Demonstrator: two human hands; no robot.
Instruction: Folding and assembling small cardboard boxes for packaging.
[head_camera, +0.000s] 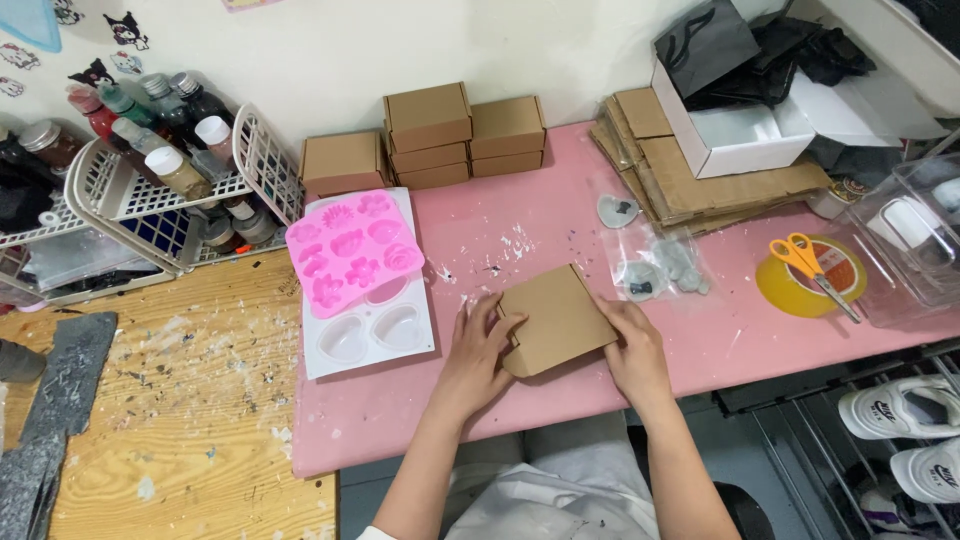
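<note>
While finished boxes (465, 135) are sitting stacked at the far wall, you are pressing your left hand (478, 352) and right hand (632, 350), fingers narrow, on the half-folded cardboard box (555, 318) lying on the pink bench (520, 390), nearer you.

Bright, even indoor light, soft faint shadows, sharp focus, slight wide-angle bending at the edges.

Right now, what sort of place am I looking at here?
Probably a small home craft and packing bench. Both hands, left hand and right hand, press on a small cardboard box on a pink table; finished boxes are stacked by the wall, beside a pink silicone mould and bottles.
</note>
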